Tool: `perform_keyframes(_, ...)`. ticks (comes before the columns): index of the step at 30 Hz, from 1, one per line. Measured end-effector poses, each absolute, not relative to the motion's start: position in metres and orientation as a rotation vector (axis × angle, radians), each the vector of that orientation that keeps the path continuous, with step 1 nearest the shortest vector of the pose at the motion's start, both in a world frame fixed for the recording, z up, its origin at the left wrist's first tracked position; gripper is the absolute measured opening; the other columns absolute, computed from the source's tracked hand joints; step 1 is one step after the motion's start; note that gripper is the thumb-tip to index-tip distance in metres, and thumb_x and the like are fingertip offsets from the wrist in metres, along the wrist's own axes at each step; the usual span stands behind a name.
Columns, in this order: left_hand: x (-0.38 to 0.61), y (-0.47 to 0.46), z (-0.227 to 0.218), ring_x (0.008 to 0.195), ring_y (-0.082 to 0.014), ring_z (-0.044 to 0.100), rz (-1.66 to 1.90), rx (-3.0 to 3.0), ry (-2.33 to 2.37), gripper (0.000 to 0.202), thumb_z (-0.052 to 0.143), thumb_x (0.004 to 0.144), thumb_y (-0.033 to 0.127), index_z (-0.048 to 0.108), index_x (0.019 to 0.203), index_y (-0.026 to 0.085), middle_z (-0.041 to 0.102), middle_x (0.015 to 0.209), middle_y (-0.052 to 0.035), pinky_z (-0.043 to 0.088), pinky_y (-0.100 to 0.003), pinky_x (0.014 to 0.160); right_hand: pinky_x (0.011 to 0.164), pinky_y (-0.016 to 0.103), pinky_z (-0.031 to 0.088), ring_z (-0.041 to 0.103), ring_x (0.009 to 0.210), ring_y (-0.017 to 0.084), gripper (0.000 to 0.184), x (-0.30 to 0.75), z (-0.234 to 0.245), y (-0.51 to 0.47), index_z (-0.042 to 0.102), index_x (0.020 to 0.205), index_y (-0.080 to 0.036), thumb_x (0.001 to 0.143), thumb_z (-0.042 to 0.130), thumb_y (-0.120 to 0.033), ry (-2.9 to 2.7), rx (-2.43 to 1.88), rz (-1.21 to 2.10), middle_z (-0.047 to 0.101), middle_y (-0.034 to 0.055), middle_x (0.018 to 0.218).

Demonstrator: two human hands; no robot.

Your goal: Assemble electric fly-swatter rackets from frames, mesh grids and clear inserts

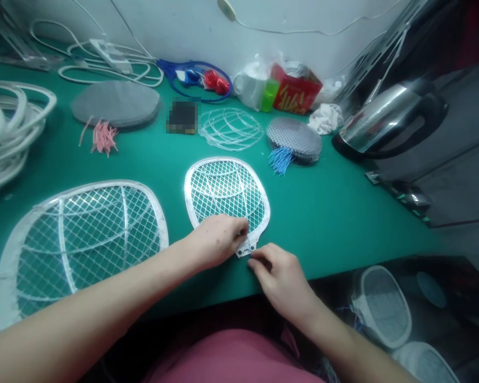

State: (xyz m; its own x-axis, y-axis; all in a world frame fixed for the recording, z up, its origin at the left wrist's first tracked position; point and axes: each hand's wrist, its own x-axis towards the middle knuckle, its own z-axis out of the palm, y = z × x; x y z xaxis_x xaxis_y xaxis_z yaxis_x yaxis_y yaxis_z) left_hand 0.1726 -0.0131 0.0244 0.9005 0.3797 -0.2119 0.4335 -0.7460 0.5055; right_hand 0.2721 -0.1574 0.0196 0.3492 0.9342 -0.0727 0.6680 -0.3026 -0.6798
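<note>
A small white mesh racket head (227,162) lies flat on the green table, its narrow tab toward me. My left hand (219,239) rests over its lower edge, fingers curled together just above the tab; whatever they pinch is hidden. Beside the tab's right corner, my right hand (281,274) has thumb and forefinger brought together, and anything between them is too small to make out. Dark round spots show on the tab. A larger white mesh racket head (66,239) lies to the left, partly covered by my left forearm.
Behind lie a grey mesh stack (115,101), pink wires (104,137), clear plastic grids (231,128), round mesh pieces (299,139) and blue wires (280,160). White frames (11,127) pile up at left. A metal kettle (379,119) stands at right. More racket heads (385,306) sit below the table edge.
</note>
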Motion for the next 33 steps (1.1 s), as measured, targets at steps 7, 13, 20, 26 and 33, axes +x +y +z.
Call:
perform_keyframes(7,0.176,-0.014,0.033,0.055,-0.0135,0.054,-0.198,2.477,0.6,0.017,0.048,0.079,0.036,0.057,0.076,0.021,0.063,0.064,0.0007,0.031,-0.023,0.048,0.067,0.028,0.042,0.055,0.07,0.015,0.016,0.27,0.015,-0.163,0.064,0.083,-0.017,0.085,0.049,-0.015,-1.566,-2.073,0.434,0.06,0.0037,0.076)
perform_keyframes(13,0.183,-0.008,0.034,0.054,-0.0134,0.052,-0.297,2.438,0.624,0.011,0.053,0.074,0.033,0.055,0.073,0.022,0.061,0.061,0.0023,0.03,-0.023,0.048,0.063,0.029,0.036,0.048,0.065,0.016,0.022,0.27,0.002,-0.171,0.064,0.093,-0.013,0.088,0.042,-0.012,-1.743,-2.0,0.176,0.056,0.0048,0.07)
perform_keyframes(20,0.188,-0.01,0.037,0.052,-0.0151,0.048,-0.33,2.558,0.624,0.009,0.05,0.069,0.03,0.052,0.07,0.021,0.056,0.058,0.0002,0.027,-0.025,0.046,0.058,0.032,0.028,0.039,0.062,0.018,0.029,0.271,0.019,-0.162,0.06,0.073,-0.014,0.079,0.036,0.001,-2.099,-2.015,0.07,0.051,0.0062,0.067)
perform_keyframes(26,0.186,-0.008,0.037,0.051,-0.0133,0.048,-0.307,2.498,0.563,0.011,0.05,0.072,0.031,0.05,0.068,0.021,0.056,0.059,0.0011,0.029,-0.024,0.046,0.059,0.03,0.032,0.041,0.063,0.017,0.028,0.278,0.019,-0.166,0.062,0.092,-0.011,0.085,0.035,-0.003,-2.081,-1.982,0.133,0.052,0.0053,0.069)
perform_keyframes(33,0.182,-0.008,0.034,0.054,-0.0145,0.054,-0.269,2.523,0.613,0.017,0.054,0.072,0.033,0.055,0.085,0.022,0.06,0.063,0.0011,0.031,-0.024,0.047,0.061,0.032,0.037,0.045,0.067,0.018,0.03,0.278,0.003,-0.174,0.059,0.105,-0.009,0.088,0.034,-0.007,-2.013,-1.905,0.102,0.053,0.0065,0.073)
